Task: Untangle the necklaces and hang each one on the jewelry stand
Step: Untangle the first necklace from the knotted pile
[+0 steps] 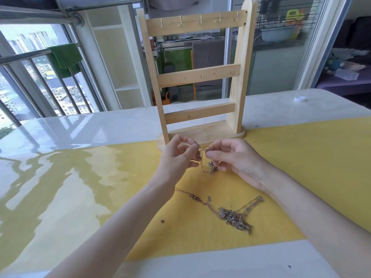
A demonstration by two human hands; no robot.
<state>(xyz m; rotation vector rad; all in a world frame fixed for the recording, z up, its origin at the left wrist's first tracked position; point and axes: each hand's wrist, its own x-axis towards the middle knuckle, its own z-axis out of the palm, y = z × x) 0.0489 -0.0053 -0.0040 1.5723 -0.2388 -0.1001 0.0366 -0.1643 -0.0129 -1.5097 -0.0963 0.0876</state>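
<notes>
Head view: I see both hands raised together just in front of the jewelry stand's base. My left hand (177,155) pinches a thin chain (202,159) between thumb and forefinger, and my right hand (232,157) pinches the same chain a little to the right, fingers curled; a small knotted clump (212,167) hangs from it below the right fingers. The two hands are nearly touching at the fingertips. Nearer to me, between the forearms, a second tangle of necklaces (230,213) lies flat on the yellow mat (301,167), apart from both hands. The jewelry stand (198,77) rises upright right behind the hands, its base straddling the mat's far edge; I see nothing hanging on the hooks along its bars. The table (60,127) has open glossy surface to the left and far right, where a small white cap (299,98) sits near the back edge.
</notes>
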